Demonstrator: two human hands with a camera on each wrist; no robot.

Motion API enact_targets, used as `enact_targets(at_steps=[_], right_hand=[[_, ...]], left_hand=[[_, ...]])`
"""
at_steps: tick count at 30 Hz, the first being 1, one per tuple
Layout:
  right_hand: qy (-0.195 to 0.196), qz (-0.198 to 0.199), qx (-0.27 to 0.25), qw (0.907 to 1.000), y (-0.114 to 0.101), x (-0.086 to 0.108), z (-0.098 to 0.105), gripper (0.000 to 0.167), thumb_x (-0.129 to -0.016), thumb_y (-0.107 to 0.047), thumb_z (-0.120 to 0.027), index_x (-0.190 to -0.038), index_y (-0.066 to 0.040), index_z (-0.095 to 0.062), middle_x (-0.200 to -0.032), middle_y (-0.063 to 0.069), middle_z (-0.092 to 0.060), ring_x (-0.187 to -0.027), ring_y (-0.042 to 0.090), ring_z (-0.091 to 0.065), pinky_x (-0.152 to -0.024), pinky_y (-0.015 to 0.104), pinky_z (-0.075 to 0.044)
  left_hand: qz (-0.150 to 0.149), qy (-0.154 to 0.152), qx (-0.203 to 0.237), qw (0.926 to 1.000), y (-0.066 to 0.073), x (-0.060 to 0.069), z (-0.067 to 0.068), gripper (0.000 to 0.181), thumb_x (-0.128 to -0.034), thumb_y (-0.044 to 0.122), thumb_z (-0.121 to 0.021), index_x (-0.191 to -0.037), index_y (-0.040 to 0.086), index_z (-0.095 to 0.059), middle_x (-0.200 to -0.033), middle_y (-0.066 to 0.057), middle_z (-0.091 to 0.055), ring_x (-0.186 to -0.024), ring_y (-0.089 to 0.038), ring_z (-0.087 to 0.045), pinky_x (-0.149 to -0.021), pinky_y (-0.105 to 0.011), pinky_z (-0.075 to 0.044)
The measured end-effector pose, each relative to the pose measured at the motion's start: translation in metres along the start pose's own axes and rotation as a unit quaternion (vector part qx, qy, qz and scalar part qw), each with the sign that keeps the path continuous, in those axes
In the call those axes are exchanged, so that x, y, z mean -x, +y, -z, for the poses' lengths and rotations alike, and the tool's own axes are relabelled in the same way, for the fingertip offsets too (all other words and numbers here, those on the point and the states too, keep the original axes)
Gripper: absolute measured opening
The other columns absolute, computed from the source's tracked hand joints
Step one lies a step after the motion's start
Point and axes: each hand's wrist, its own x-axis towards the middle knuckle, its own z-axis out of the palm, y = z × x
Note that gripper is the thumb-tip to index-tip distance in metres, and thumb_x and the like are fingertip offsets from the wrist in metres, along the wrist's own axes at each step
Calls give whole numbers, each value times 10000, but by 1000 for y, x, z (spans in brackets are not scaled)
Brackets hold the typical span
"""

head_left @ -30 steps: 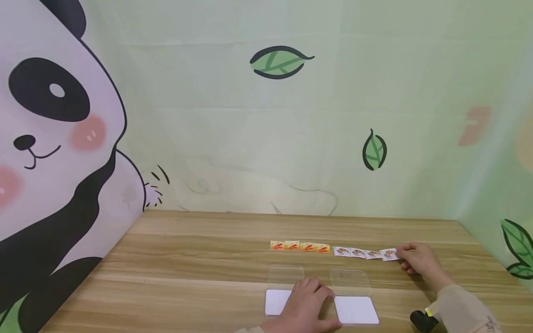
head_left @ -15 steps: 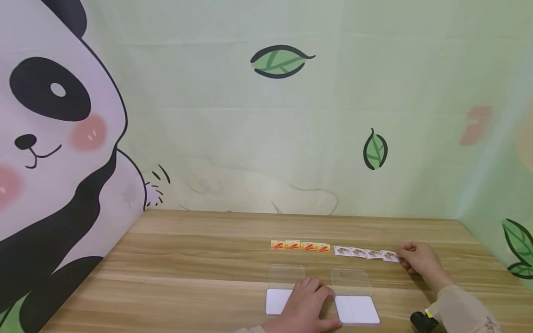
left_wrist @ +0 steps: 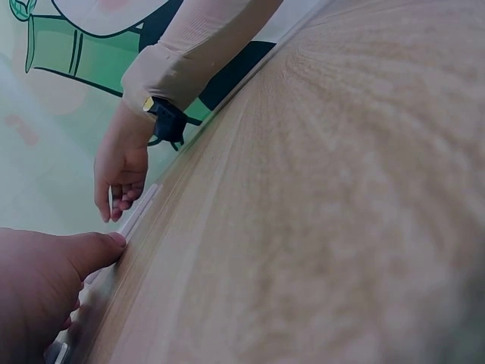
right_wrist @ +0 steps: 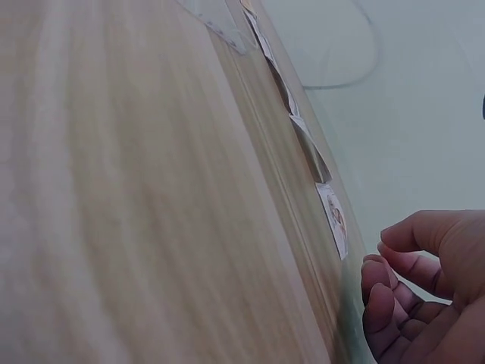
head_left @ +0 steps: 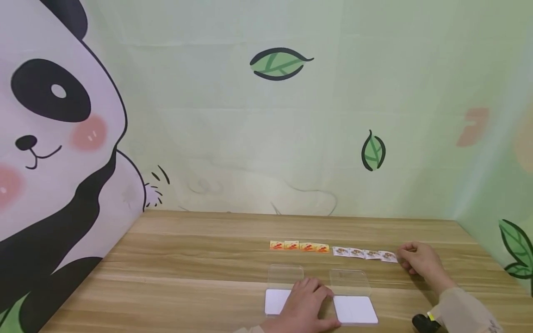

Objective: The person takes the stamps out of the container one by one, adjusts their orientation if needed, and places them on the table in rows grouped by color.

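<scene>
My left hand [head_left: 304,307] rests between two clear plastic cases with white bases, a left case [head_left: 276,300] and a right case [head_left: 355,310]. Its fingers are spread, and the thumb [left_wrist: 102,250] touches the edge of a case in the left wrist view. A row of several small white picture cards [head_left: 356,253] lies beyond the cases. At the row's right end, my right hand [head_left: 420,259] is beside the last white card [right_wrist: 333,220]. In the right wrist view its fingers curl loosely, apart from that card and holding nothing.
Several yellow-and-red picture cards [head_left: 300,246] continue the row leftward. The clear lids [head_left: 350,280] lie folded back behind the white bases. A black wrist device [head_left: 425,322] hangs by the right sleeve. Behind the wooden table [head_left: 187,268] stands a panda-printed backdrop [head_left: 208,115].
The last white card, at my right fingertips one second ago, now lies lower in the row, with the right hand slightly off it. My left hand has stayed in place.
</scene>
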Motion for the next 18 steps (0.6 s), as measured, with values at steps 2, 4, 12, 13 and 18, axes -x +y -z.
enact_targets(at_steps=[2, 4, 12, 13, 18], right_hand=[[14, 120, 70, 9999, -1, 2, 0, 322, -925, -129, -530, -1083, 152, -532, -781, 91, -648, -611, 97, -570, -522, 253, -489], [12, 226, 155, 9996, -2, 4, 0, 322, -925, -131, -526, -1083, 149, -535, -768, 78, -649, -605, 96, -572, -514, 252, -488], [16, 548, 363, 9978, -9, 15, -2, 316, -927, -144, -544, -1087, 128, -550, -787, 106, -632, -630, 127, -557, -519, 262, -490], [18, 589, 360, 9976, -10, 16, -2, 316, -929, -149, -549, -1089, 124, -553, -786, 103, -625, -630, 129, -549, -521, 260, -487], [51, 721, 359, 9967, -12, 20, -3, 339, -938, -195, -580, -1108, 98, -568, -836, 96, -622, -635, 110, -528, -531, 240, -467]], left_hand=[[-9, 8, 10, 10000, 0, 0, 0, 460, -801, 550, -699, -1112, 216, -637, -1028, 91, -532, -976, -54, -454, -837, -207, -390], [-9, -9, 52, 10000, 0, 0, 1, 458, -803, 545, -699, -1114, 215, -635, -1028, 92, -531, -975, -52, -453, -834, -206, -388], [8, -205, 342, 9992, 1, -1, 6, 476, -822, 529, -687, -1160, 201, -620, -1070, 82, -537, -1032, -67, -465, -862, -232, -401], [15, -228, 382, 9990, 1, 0, 6, 480, -823, 527, -687, -1166, 199, -618, -1074, 83, -537, -1038, -67, -465, -868, -235, -403], [15, -222, 491, 9985, 0, 0, 7, 488, -825, 522, -687, -1181, 198, -610, -1097, 77, -547, -1059, -72, -477, -904, -260, -417]])
